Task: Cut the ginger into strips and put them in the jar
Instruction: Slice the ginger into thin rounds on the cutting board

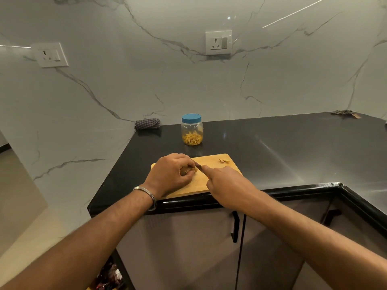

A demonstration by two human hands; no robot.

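Note:
A wooden cutting board point(211, 164) lies at the counter's near edge. My left hand point(169, 174) curls over a lump of ginger point(188, 170) and pins it to the board. My right hand point(226, 183) grips a knife point(198, 165), index finger along the spine, the blade resting against the ginger's right side. A few cut ginger bits point(224, 161) lie near the board's far right corner. Behind the board stands a clear plastic jar point(192, 130) with its blue lid on and ginger strips inside.
The black counter point(293, 147) runs right and turns toward me. A checked cloth point(147, 123) lies at the back left corner, a dark scrap point(345, 113) at the far right. The counter's left edge drops to the floor. Marble wall with sockets behind.

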